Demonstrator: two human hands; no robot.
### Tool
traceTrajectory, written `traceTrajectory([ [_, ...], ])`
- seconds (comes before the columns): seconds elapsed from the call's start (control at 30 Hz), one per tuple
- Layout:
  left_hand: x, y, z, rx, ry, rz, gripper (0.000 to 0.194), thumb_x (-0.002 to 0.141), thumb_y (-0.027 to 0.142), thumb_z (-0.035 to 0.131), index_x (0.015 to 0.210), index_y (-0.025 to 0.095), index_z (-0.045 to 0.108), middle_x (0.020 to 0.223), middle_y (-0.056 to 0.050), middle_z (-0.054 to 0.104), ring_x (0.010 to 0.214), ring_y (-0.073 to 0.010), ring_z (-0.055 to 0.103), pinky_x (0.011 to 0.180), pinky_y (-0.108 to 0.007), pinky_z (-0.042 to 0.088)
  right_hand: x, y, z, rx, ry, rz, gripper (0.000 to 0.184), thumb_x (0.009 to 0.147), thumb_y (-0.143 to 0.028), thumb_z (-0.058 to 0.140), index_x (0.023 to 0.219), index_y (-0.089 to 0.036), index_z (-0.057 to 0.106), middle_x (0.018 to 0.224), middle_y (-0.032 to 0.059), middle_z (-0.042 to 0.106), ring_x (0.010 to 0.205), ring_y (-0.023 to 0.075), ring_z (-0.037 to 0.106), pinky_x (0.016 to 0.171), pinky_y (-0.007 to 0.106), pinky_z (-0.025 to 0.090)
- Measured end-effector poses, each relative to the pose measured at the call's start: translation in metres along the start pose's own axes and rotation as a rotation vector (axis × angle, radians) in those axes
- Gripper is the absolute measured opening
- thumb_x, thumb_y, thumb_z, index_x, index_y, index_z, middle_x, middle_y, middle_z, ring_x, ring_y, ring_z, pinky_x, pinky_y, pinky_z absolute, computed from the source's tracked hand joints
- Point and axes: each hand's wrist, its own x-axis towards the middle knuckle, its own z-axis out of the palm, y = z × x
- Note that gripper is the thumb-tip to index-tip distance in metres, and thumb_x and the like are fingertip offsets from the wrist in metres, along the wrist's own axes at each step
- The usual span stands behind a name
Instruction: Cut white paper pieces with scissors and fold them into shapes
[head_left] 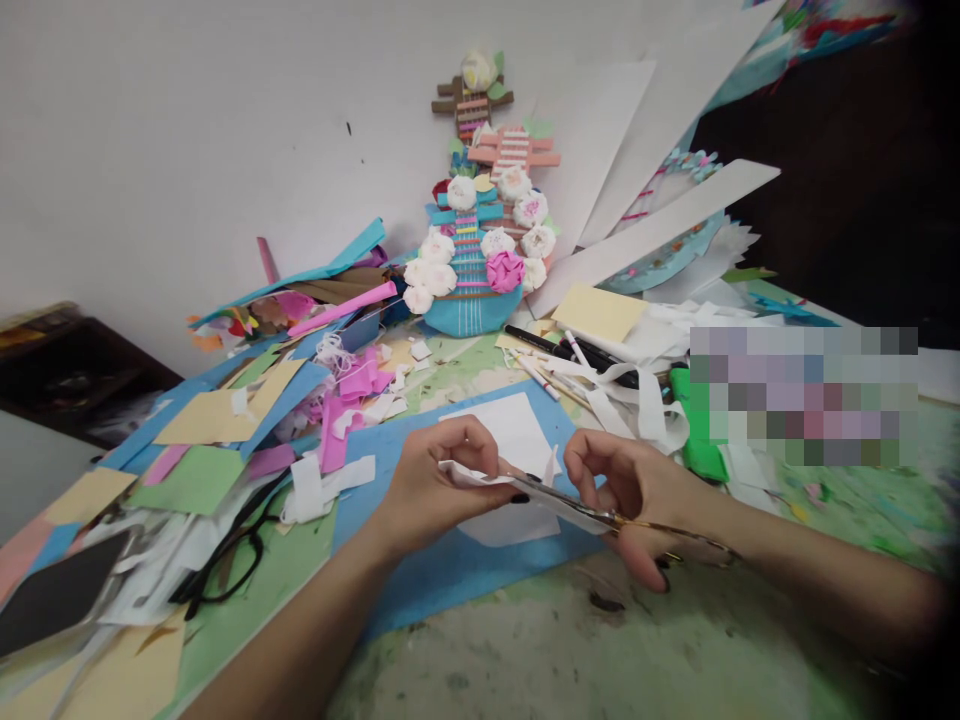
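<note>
My left hand (442,490) is closed on a folded strip of white paper (471,477), pinched between thumb and fingers. In my right hand (637,490) is a pair of scissors (571,502) with gold-coloured handles; the blades point left, towards the pinched paper. Part of the white strip lies along the blades, and I cannot make out whether they are cutting it. Below both hands, a white paper sheet (517,525) rests on a larger blue sheet (420,585) on the table.
Paper-flower-covered lute shapes (469,300) lean against the wall. Pens (536,340) and white strips (660,425) lie behind my right hand, beside a green object (697,430). At left are paper scraps (199,480), black-framed glasses (225,580) and a dark flat device (64,590).
</note>
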Motion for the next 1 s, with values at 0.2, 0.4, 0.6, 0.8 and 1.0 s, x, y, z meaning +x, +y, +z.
traceTrajectory([
  [0.2, 0.002, 0.002, -0.007, -0.105, -0.107, 0.030, 0.027, 0.061, 0.014, 0.081, 0.078, 0.015, 0.060, 0.079, -0.007, 0.075, 0.078, -0.0232, 0.072, 0.060, -0.024, 0.058, 0.000, 0.003, -0.003, 0.016, -0.043, -0.020, 0.079, 0.030, -0.041, 0.093, 0.087, -0.021, 0.041, 0.082, -0.0066, 0.049, 0.048, 0.0012, 0.042, 0.035, 0.013, 0.027],
  [0.4, 0.007, -0.001, -0.017, -0.027, -0.055, 0.047, 0.004, 0.069, 0.013, 0.076, 0.073, 0.016, 0.075, 0.079, -0.006, 0.075, 0.074, -0.0186, 0.072, 0.064, -0.020, 0.057, 0.003, 0.003, -0.002, 0.089, -0.065, 0.004, 0.084, 0.026, -0.036, 0.094, 0.088, -0.021, 0.039, 0.077, -0.0081, 0.050, 0.044, -0.0009, 0.038, 0.034, 0.012, 0.023],
  [0.6, 0.007, 0.002, -0.013, -0.084, -0.086, 0.026, 0.008, 0.063, 0.012, 0.079, 0.070, 0.016, 0.076, 0.074, -0.007, 0.075, 0.067, -0.0192, 0.071, 0.054, -0.020, 0.056, 0.002, 0.002, 0.000, 0.110, -0.093, -0.001, 0.084, 0.022, -0.023, 0.094, 0.085, -0.021, 0.039, 0.078, -0.0074, 0.053, 0.046, 0.0014, 0.046, 0.033, 0.012, 0.027],
  [0.8, 0.002, -0.001, -0.008, -0.028, -0.103, -0.027, 0.010, 0.063, 0.018, 0.081, 0.072, 0.017, 0.077, 0.073, -0.006, 0.075, 0.061, -0.0181, 0.070, 0.052, -0.021, 0.056, 0.002, 0.006, -0.002, 0.125, -0.117, 0.007, 0.081, 0.026, -0.030, 0.094, 0.086, -0.021, 0.041, 0.086, -0.0039, 0.056, 0.050, 0.0029, 0.050, 0.034, 0.011, 0.029],
  [1.0, 0.002, 0.002, -0.005, 0.024, -0.116, -0.005, 0.007, 0.064, 0.016, 0.079, 0.070, 0.015, 0.076, 0.071, -0.006, 0.075, 0.062, -0.0172, 0.070, 0.052, -0.019, 0.054, 0.003, 0.004, 0.001, 0.127, -0.129, 0.015, 0.080, 0.026, -0.044, 0.091, 0.083, -0.020, 0.040, 0.081, -0.0053, 0.055, 0.048, 0.0026, 0.050, 0.034, 0.011, 0.030],
])
